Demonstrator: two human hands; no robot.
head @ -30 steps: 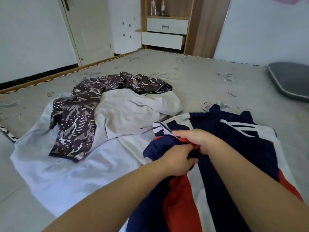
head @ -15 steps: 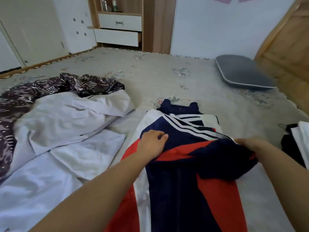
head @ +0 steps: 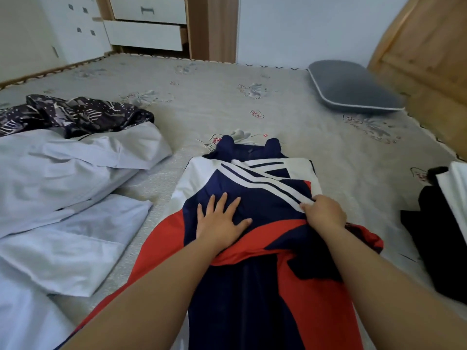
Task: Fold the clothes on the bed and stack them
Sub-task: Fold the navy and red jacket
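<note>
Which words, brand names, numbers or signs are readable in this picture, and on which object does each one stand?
No text can be read here.
Navy, white and red striped jacket: only plain white stripes, no logo or letters visible.
Beige patterned bed cover: printed floral motifs; a small mark beside one near the jacket's collar is too blurred to read.
White drawer front: a handle only, no label.

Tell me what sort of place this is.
Most likely a bedroom: a wide mattress with clothes spread on it, a grey pillow by a wooden headboard, and a cabinet with drawers against the wall.
</note>
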